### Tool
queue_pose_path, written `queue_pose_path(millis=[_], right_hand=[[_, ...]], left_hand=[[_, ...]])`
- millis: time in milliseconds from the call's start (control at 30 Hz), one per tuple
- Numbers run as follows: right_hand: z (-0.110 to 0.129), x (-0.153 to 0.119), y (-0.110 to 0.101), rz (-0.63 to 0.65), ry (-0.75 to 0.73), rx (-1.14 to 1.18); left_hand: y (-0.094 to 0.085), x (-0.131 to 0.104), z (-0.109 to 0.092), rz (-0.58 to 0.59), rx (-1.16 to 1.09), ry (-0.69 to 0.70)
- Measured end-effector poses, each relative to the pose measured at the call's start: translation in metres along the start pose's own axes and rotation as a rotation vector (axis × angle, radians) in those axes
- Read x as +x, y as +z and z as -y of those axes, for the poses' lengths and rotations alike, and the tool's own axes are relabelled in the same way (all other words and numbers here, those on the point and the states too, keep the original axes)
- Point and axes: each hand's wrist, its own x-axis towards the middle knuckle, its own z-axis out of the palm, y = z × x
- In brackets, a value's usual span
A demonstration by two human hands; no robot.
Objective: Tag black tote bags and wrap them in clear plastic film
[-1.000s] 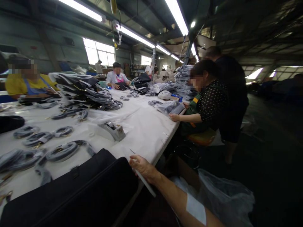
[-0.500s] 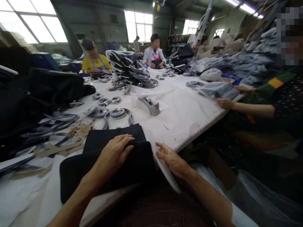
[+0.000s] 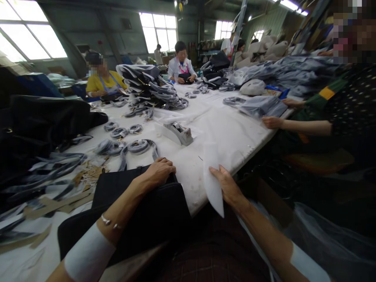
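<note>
A black bag (image 3: 132, 211) lies at the near edge of the table, in front of me. My left hand (image 3: 160, 171) is closed at the bag's upper edge, its fingers curled over the rim near the right end. Off to the bag's right, my right hand (image 3: 225, 182) pinches a long white strip of thin foam-like sheet (image 3: 213, 188) between thumb and fingers. The strip stands roughly upright, apart from the bag. Grey-wrapped straps (image 3: 138, 147) touch or lie just behind the bag.
A grey tape dispenser (image 3: 179, 133) sits on the white-covered table (image 3: 235, 133). Wrapped bags (image 3: 147, 86) are piled farther back. Cardboard strips (image 3: 58, 203) and dark bags (image 3: 49, 121) lie at left. On the right, a co-worker's hands (image 3: 272, 121) hold a wrapped grey bag (image 3: 261, 106).
My right hand has lifted the white strip away from the bag's right side. My left hand has slid forward from the bag's front to its upper edge and curled. The view has shifted slightly.
</note>
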Motion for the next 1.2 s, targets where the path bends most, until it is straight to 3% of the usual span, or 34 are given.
queue_pose_path(millis=[167,267,367,467,633,767,933,1133,1200], right_hand=[[-0.004,0.040,0.031,0.133,-0.107,0.011],[-0.009,0.060,0.046,0.111,-0.212,-0.073],[-0.019,0.072,0.051,0.112,-0.226,-0.171],[-0.033,0.077,0.049,0.108,-0.238,-0.255],[-0.046,0.079,0.042,0.104,-0.340,-0.473],[-0.039,0.079,0.047,0.150,-0.158,-0.263],[-0.033,0.076,0.068,0.350,0.141,0.073],[-0.042,0.078,0.095,0.462,0.309,0.072],[-0.043,0.081,0.097,0.537,0.389,0.108]], left_hand=[[-0.008,-0.003,-0.011,0.044,0.136,-0.037],[-0.010,-0.006,-0.008,0.052,0.044,-0.074],[-0.012,-0.011,0.001,0.003,-0.152,-0.131],[-0.009,-0.010,0.012,-0.070,-0.295,-0.287],[-0.002,0.003,0.024,-0.201,-0.301,-0.565],[-0.002,0.012,0.027,-0.209,-0.554,-0.590],[-0.003,0.009,0.028,-0.202,-0.820,-0.540],[-0.006,-0.010,0.026,-0.423,-1.376,-0.498],[-0.006,-0.012,0.024,-0.451,-1.464,-0.491]])
